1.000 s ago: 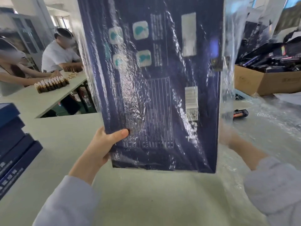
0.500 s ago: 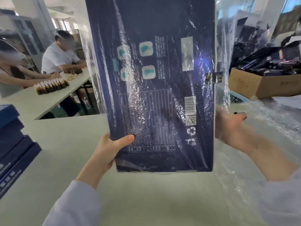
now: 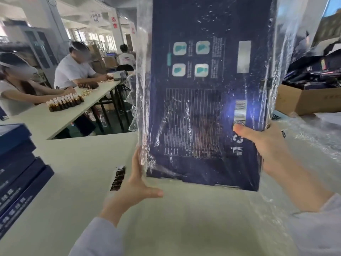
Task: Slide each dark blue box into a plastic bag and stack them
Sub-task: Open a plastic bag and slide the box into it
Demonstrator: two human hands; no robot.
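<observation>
No word or no. reads w/ certainty. The dark blue box point(image 3: 203, 108) shows a barcode point(image 3: 240, 108) w/ QR code point(image 3: 239, 123) just below, a recycling mark point(image 3: 238, 139), a lined table of fine print point(image 3: 191, 122), four teal icons point(image 3: 202, 47) w/ text cols. beside & a grey label point(image 3: 243, 56), all too small or blurred behind the plastic bag point(image 3: 142, 89). Red chars. on hanging signs point(image 3: 114, 22) at the back, white chars. on the stacked blue boxes point(image 3: 18, 196) at left & faint print on the cardboard carton point(image 3: 304, 102) are illegible too.
</observation>
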